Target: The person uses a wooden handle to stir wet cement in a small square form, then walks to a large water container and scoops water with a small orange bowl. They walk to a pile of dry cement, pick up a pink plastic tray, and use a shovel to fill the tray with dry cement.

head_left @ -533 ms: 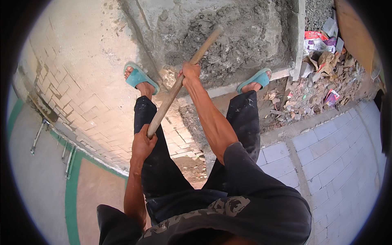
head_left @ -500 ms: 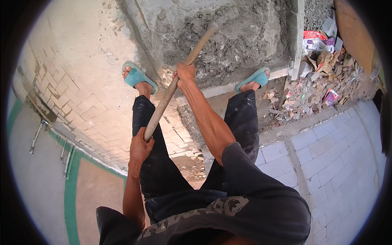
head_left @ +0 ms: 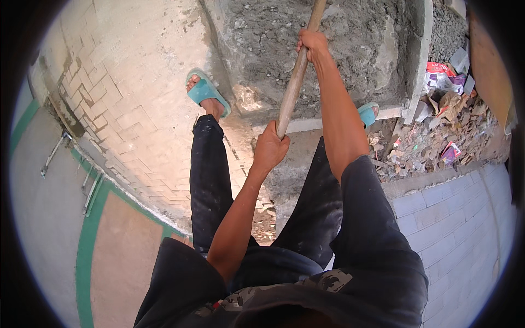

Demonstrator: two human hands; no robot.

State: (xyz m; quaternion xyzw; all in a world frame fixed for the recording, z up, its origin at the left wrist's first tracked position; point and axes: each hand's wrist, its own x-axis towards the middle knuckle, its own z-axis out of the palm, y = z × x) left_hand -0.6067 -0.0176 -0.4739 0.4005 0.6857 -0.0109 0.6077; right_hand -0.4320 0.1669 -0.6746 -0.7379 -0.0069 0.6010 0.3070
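Observation:
A long wooden pole runs upward from between my legs and out of the top edge, so its far end is out of view. My left hand is closed round its lower end. Higher along it, my right hand grips the pole, forearm stretched forward. Beyond and beneath the pole lies rough, grey, wet-looking cement mix in a shallow bed with a raised concrete edge on its right.
My sandalled left foot is on pale paving; my right foot is partly behind my arm. Rubble and paper litter, gravel and a brown board lie right. Metal fittings are at left.
Both hands and the pole have shifted up and to the right, the pole now steeper and reaching past the top edge. The scene has also shifted slightly rightward in the picture.

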